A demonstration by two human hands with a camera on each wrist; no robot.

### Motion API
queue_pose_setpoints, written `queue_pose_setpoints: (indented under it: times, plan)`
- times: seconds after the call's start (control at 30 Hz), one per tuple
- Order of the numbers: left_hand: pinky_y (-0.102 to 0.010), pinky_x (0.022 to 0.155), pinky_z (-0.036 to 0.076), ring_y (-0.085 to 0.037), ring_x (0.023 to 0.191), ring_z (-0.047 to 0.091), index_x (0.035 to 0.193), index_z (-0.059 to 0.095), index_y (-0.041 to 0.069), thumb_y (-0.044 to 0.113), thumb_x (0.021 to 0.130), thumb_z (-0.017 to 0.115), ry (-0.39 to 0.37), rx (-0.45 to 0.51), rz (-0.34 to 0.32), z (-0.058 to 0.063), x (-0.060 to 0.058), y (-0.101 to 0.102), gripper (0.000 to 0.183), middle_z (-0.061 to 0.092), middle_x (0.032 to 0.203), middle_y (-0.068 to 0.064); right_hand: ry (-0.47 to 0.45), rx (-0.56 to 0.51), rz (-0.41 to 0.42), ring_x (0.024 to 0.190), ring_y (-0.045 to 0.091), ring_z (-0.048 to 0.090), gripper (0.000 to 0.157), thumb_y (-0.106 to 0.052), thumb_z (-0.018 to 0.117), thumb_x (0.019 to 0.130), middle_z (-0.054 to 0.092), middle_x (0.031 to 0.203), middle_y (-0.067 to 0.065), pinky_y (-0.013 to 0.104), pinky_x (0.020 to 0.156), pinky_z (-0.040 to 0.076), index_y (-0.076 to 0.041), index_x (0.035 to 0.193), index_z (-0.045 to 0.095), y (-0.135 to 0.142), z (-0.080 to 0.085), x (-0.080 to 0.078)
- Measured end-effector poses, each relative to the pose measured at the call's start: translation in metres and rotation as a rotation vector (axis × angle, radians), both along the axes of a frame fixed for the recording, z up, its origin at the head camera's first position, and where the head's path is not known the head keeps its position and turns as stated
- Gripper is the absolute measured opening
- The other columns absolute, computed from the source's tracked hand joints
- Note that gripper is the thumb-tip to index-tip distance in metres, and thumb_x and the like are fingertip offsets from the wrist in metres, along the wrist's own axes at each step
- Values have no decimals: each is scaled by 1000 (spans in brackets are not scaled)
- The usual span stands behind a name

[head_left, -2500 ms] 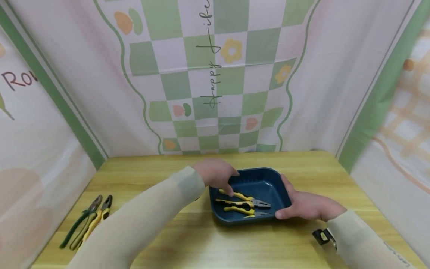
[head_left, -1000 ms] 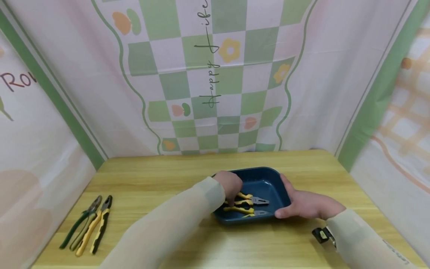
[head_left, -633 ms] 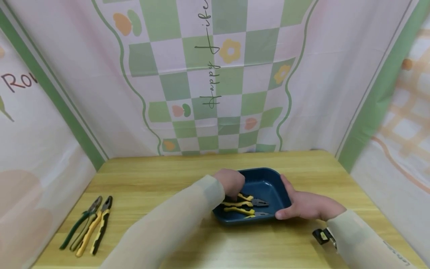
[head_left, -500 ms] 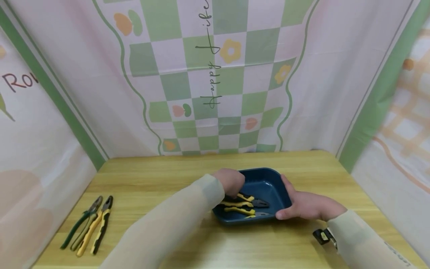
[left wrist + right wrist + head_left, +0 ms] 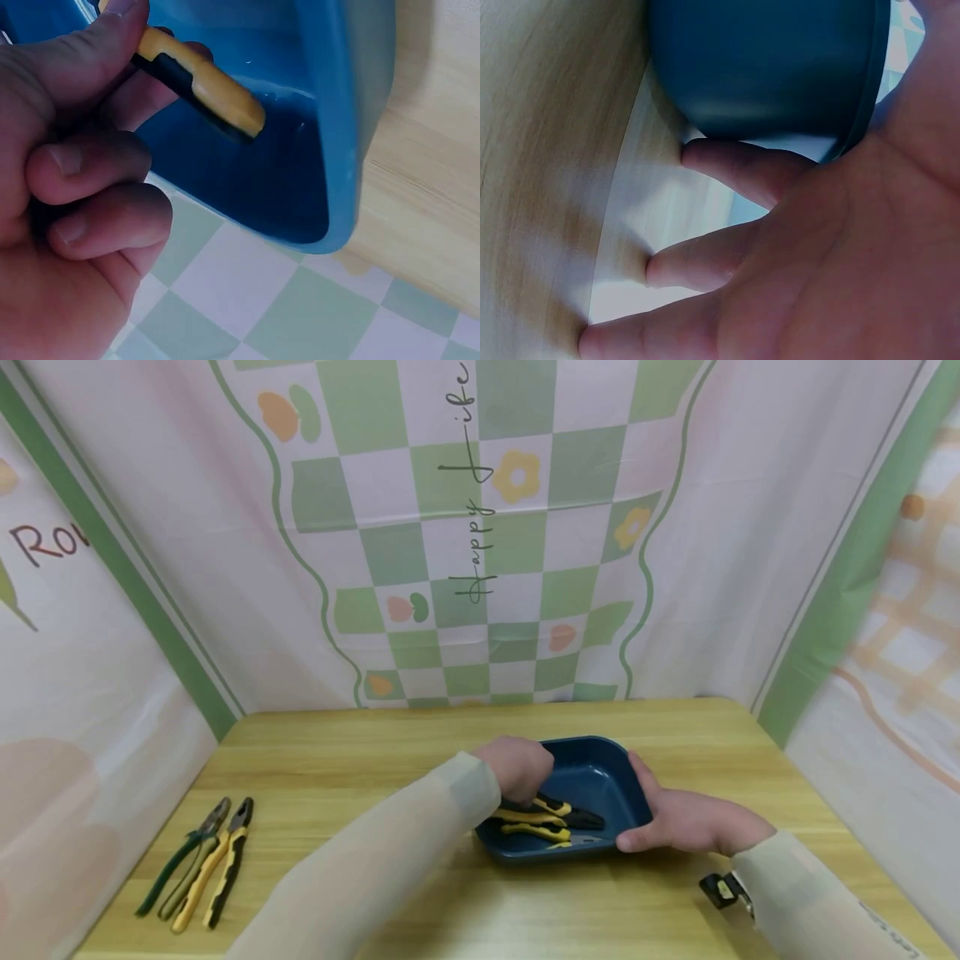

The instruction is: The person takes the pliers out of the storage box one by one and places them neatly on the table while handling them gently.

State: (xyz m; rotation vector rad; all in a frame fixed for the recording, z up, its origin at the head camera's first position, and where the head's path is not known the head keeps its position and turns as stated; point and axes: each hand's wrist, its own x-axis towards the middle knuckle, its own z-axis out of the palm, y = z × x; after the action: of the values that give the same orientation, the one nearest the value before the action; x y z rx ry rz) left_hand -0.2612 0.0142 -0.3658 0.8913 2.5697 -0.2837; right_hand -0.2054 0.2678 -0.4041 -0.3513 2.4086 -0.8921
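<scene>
Inside a dark blue tray (image 5: pixel 617 758) lie pliers with yellow-and-black handles. My left hand (image 5: pixel 519 767) reaches in over the left side and pinches a handle of one pair of pliers (image 5: pixel 225 96) between thumb and fingers. The dark head of these pliers points right, low over the tray floor. In front of them lies another pair of yellow-handled pliers (image 5: pixel 536 832), partly overlapped. My right hand (image 5: pixel 686 818) rests against the tray's right end, thumb at the front corner. Its fingers look straight and spread in the right wrist view, fingertips down at the table.
On the table's left lie green-handled pliers (image 5: pixel 176 867) and yellow-and-black pliers (image 5: pixel 221 872) side by side. A small black device (image 5: pixel 718 890) is attached near my right sleeve. Patterned curtains (image 5: pixel 517 610) stand behind and at both sides of the table.
My left hand has moved from the tray's left rim down into it and taken hold of a pliers handle. Those pliers have tipped, their head turning darker. My right hand has stayed in place.
</scene>
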Motion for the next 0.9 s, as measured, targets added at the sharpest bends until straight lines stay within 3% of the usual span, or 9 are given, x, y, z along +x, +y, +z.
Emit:
queue_pose_setpoints:
  times: [0.33,0.73,0.9]
  plan:
    - [-29,66,47,-14,71,50,83,65,18,16,101,59,69,6,-86,4,-6,-2,18,59,82,4,3,0,9,115,39,52,128,-44,77,86,30,142,46,60,100,34,-3,151,-26,-1,1,0]
    - [-29,65,48,-14,71,53,84,64,19,19,102,57,120,59,-69,5,-5,-5,20,60,82,4,21,2,8,119,43,49,128,-43,78,86,26,144,47,62,101,33,-1,151,-24,-1,1,-1]
    - [-29,62,48,-14,68,55,82,64,17,22,102,57,143,110,-29,6,-4,-11,22,60,79,4,30,24,3,123,43,48,129,-46,78,85,29,144,46,62,103,32,-2,152,-22,0,0,0]
